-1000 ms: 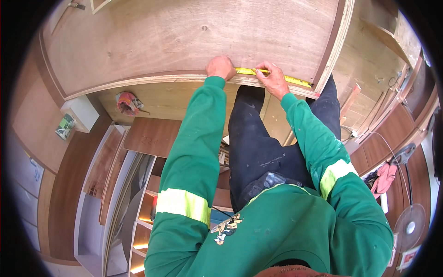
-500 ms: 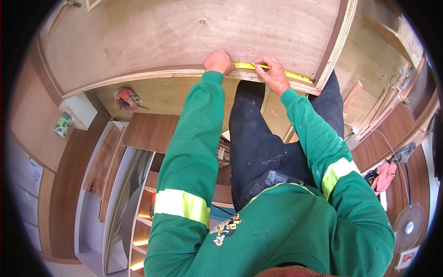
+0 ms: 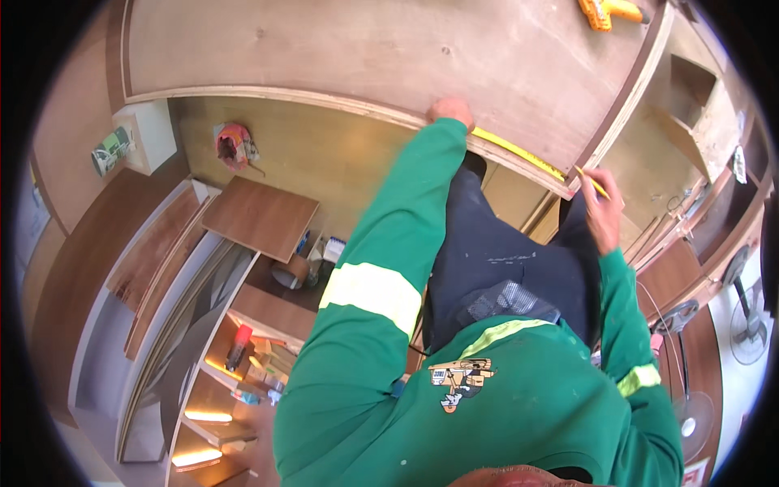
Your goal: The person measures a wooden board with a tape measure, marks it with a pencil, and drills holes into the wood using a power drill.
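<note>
My left hand [image 3: 451, 112] is closed at the near edge of a large plywood panel [image 3: 349, 49], with the case of a tape measure hidden beneath it. From the hand, the yellow blade of the tape measure [image 3: 519, 152] runs rightward along the panel's rim and ends close to its near right corner. Just off that corner, my right hand [image 3: 602, 207] pinches a yellow pencil [image 3: 597, 185], its tip pointing toward the end of the blade.
An orange-yellow tool [image 3: 604, 12] lies on the panel's far right. Left of my body stand a small brown board [image 3: 260, 215] and shelving with a red-handled tool [image 3: 239, 345]. A pink bag [image 3: 234, 146] sits beyond. Fans [image 3: 746, 329] stand at the right.
My right hand with the pencil has moved right, from the middle of the blade to the panel's corner. The view has shifted, and the orange-yellow tool now shows.
</note>
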`<state>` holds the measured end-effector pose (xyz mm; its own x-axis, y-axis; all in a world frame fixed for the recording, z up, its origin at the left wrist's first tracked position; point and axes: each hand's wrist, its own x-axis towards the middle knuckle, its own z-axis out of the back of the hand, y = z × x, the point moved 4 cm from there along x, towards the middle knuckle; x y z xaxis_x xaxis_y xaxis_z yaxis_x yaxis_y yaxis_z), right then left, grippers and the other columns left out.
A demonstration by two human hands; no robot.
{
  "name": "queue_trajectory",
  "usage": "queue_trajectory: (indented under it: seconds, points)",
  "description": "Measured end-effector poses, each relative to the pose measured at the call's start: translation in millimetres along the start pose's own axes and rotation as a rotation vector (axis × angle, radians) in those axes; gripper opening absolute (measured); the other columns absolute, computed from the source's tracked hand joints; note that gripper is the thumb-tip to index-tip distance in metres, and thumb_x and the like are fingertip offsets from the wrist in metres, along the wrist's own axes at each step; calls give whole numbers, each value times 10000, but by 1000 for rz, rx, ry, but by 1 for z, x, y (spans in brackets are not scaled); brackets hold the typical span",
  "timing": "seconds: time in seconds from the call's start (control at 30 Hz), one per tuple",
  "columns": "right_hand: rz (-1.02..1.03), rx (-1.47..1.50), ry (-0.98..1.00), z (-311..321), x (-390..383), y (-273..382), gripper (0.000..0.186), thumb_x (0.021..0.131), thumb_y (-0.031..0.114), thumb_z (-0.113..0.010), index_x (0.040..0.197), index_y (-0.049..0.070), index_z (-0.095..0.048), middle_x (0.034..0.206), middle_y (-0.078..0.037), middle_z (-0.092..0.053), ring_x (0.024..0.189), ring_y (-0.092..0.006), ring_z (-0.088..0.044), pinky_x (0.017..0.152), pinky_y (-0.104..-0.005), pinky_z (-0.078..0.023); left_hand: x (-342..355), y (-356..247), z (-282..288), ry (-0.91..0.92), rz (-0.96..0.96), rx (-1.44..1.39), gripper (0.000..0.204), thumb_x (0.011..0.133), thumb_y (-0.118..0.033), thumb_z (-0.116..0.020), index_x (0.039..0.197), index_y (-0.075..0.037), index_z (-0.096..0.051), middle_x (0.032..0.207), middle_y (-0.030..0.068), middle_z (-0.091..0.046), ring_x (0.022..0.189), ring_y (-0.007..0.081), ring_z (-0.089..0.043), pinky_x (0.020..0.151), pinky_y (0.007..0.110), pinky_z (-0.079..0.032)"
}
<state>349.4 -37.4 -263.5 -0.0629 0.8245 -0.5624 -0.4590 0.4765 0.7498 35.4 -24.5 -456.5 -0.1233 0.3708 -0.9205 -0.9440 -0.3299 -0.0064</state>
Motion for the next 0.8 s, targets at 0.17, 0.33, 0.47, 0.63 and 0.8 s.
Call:
queue_trajectory:
  seconds: [0.17, 0.33, 0.47, 0.63, 0.8]
  points:
    - [71, 17, -309, 43, -70, 15, 110, 996, 87, -641, 1073, 9, -637, 1002, -31, -657, 919, -100, -602, 854, -251, -487, 3, 1, -2, 23, -68, 0, 335, 879, -262, -625, 1172, -146, -740, 1251, 103, -698, 1157, 298, -670, 915, 449, -559]
    - [-53, 89, -337, -4, -110, 29, 109, 983, 71, -652, 1071, 8, -639, 978, -8, -643, 921, -78, -589, 831, -228, -476, 9, 0, -6, 23, -90, 36, 342, 881, -272, -614, 1166, -132, -740, 1246, 113, -702, 1167, 291, -667, 937, 434, -551]
    - [-144, 84, -306, -26, -145, 20, 90, 974, 56, -646, 1058, 24, -640, 969, 0, -627, 896, -73, -575, 793, -218, -470, -2, -5, -2, -6, -109, 88, 387, 845, -319, -673, 1171, -119, -735, 1250, 127, -697, 1154, 289, -670, 952, 425, -543]
    - [-210, 243, -213, -65, -177, -27, 83, 967, 56, -646, 1041, 21, -637, 941, -2, -617, 880, -66, -548, 759, -222, -469, 23, 35, 10, 109, -317, -68, 313, 817, -368, -751, 983, -103, -766, 899, 94, -728, 855, 198, -686, 757, 344, -543]
    - [-255, 330, -213, -102, -201, -78, 85, 953, 36, -646, 1033, 10, -638, 899, -1, -633, 836, -64, -560, 732, -231, -479, 18, 95, 67, 21, -382, -292, 266, 876, -354, -733, 913, -92, -763, 666, 8, -636, 622, 105, -574, 612, 306, -477]
